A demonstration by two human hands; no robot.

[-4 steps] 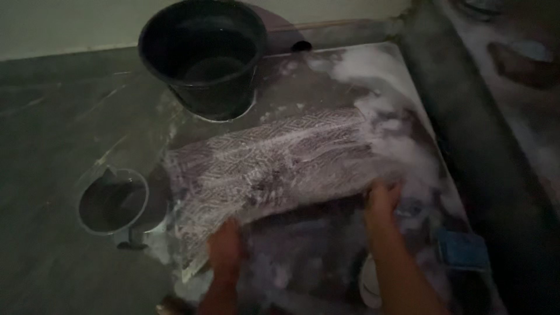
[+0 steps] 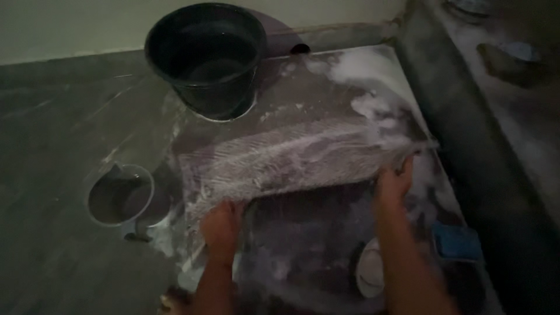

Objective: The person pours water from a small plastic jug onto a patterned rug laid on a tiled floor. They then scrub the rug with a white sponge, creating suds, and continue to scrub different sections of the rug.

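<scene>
Down on the wet, soapy floor slab [image 2: 303, 76] a patterned cloth [image 2: 291, 154] lies spread out, lathered white with suds, its long axis running left to right across in front of the person. Both hands are on its near edge: the left hand [image 2: 220, 228] is closed around the near-left corner, the right hand [image 2: 394, 182] closed around the near-right end — each has a fold of the wet fabric pinched in the fingers, the edge lifted a little off the slab. The cloth stretches away from the hands toward the black bucket [image 2: 205, 55], which stands just past its far edge. The right hand sits farther forward than the left, so the gripped edge slants. A small clear jug [image 2: 119, 194] rests on the floor to the left, near the cloth's left end — a blue scrubbing block [image 2: 456, 241] and a pale round dish [image 2: 371, 271] lie beside the right forearm.
</scene>
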